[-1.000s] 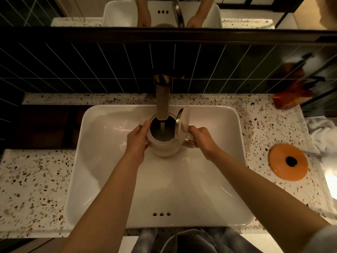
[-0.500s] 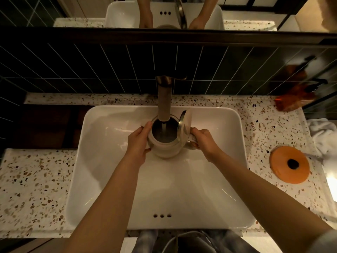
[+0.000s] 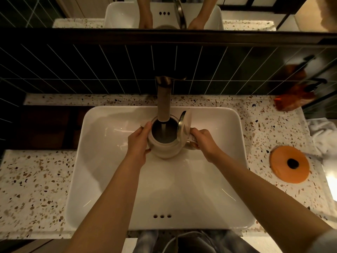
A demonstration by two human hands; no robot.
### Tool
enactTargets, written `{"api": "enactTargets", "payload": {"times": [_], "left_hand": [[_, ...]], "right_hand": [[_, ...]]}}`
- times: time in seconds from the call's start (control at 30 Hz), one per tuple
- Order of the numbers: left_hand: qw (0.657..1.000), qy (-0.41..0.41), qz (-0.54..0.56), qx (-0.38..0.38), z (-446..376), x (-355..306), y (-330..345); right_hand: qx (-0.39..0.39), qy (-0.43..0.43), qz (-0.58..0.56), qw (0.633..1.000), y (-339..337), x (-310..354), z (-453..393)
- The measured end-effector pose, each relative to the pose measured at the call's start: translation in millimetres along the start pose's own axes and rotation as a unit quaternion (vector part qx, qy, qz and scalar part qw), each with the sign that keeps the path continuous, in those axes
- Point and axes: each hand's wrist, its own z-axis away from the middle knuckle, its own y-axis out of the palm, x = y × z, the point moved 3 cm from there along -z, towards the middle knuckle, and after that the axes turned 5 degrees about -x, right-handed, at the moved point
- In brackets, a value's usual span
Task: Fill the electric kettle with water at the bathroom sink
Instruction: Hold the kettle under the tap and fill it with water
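Observation:
A cream electric kettle is held over the white basin of the sink, directly under the faucet spout. Its lid stands hinged open on the right side. A thin stream of water falls from the spout into the dark opening. My left hand wraps around the kettle's left side. My right hand grips the handle on the right.
Speckled terrazzo counter surrounds the sink. An orange round kettle base lies on the right counter, with a white cloth behind it and an amber bottle at the back right. Dark tiled wall and a mirror rise behind the faucet.
The hands and kettle have stayed almost still under the running water; the view has shifted very slightly.

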Motion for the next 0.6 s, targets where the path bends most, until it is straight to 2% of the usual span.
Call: {"api": "enactTargets", "payload": {"times": [0.6], "left_hand": [[1.0, -0.005, 0.0, 0.004, -3.0, 0.9, 0.7]], "right_hand": [[0.003, -0.008, 0.01, 1.0, -0.4, -0.4, -0.4]]}}
